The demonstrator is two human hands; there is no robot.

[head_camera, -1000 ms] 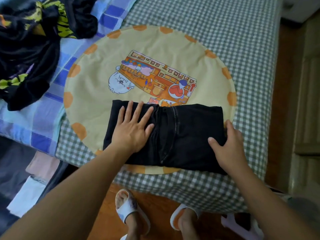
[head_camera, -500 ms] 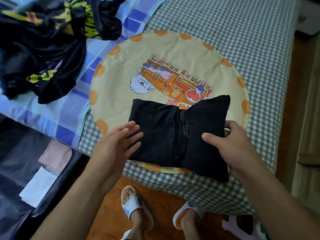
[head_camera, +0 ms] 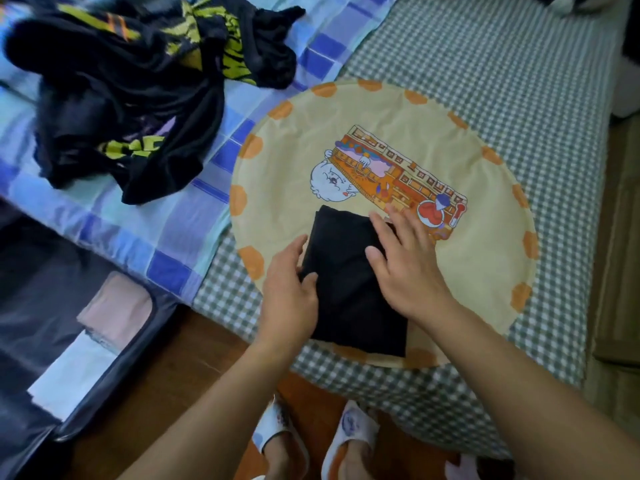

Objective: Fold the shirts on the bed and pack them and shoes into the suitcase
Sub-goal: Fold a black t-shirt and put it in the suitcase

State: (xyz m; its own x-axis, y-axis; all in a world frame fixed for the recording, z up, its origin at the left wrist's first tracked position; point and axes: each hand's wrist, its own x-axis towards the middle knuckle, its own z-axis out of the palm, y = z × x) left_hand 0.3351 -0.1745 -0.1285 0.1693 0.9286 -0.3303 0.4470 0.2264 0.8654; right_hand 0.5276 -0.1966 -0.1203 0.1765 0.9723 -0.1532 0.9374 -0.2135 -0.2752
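A black garment [head_camera: 349, 289] lies folded into a narrow block on the round yellow cartoon cloth [head_camera: 485, 216] near the bed's front edge. My right hand [head_camera: 405, 268] presses flat on its right half with straight fingers. My left hand [head_camera: 289, 289] holds its left edge, thumb on top of the fabric. A heap of black shirts with yellow print [head_camera: 138, 95] lies unfolded at the back left. The open dark suitcase [head_camera: 41, 306] sits on the floor at the left, with folded pink clothing [head_camera: 114, 310] and white clothing [head_camera: 72, 375] inside.
The bed carries a green checked sheet [head_camera: 485, 64] and a blue checked blanket [head_camera: 166, 237]. My feet in white slippers [head_camera: 349, 434] stand on the wooden floor below the bed edge. A wooden cabinet [head_camera: 620, 271] borders the right side.
The right half of the black garment has been folded over onto the left half, halving its width. My right hand moved left on top of it; my left hand shifted to its left edge.
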